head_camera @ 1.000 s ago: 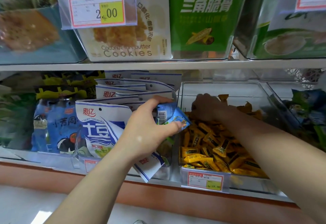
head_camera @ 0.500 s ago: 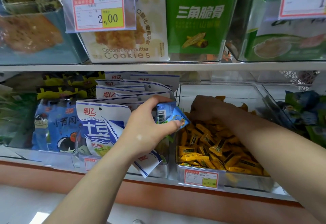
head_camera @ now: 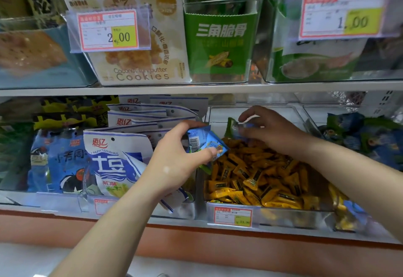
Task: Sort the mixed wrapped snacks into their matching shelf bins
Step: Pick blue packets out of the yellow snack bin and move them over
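A 2.00 price tag (head_camera: 109,30) is hanging before the cookie box (head_camera: 141,74); a green carton (head_camera: 220,43) is standing just beside it; a 1.00 price tag (head_camera: 342,13) is hanging at upper right.

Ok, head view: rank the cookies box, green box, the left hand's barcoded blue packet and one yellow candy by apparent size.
Largest to smallest:
1. cookies box
2. green box
3. blue packet
4. yellow candy
The gaps are wide, so nearness doesn't blur the order.
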